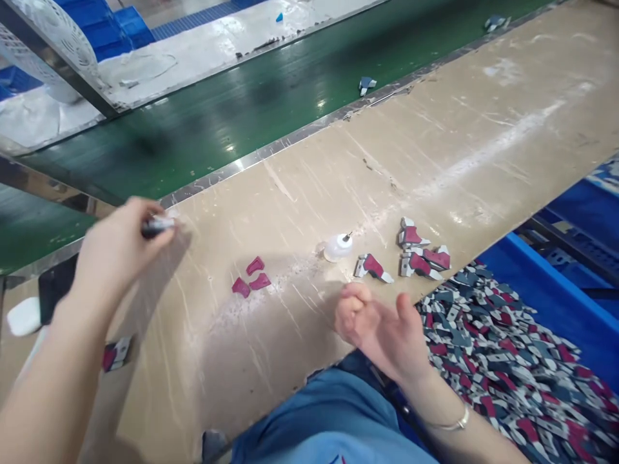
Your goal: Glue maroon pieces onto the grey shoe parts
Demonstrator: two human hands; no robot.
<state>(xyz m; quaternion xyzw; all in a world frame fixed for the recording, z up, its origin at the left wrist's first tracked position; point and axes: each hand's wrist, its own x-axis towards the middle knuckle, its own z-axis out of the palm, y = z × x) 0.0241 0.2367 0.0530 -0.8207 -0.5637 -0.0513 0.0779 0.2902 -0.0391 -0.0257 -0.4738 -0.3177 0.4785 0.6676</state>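
My left hand [118, 248] is raised near the conveyor side of the table, its thumb and fingers pinching a small dark-grey and white plastic part [157, 225], slightly blurred. Palm up by the front edge, my right hand [380, 322] has its fingers loosely curled and thumb apart, with nothing seen in it. Just beyond it stands a small white needle-tip bottle [337, 249]. Three loose magenta pieces [260, 281] lie between the hands. Right of the bottle are several grey, white and magenta parts [372, 267]. Another such part [116, 354] lies beside my left forearm.
A green conveyor belt [290, 77] runs behind the tan tabletop [300, 193], carrying a few grey parts [366, 85]. At right below the table, a blue bin [546, 277] holds a heap of parts. Metal frame bars [62, 58] cross at left, near a black flat object [55, 283].
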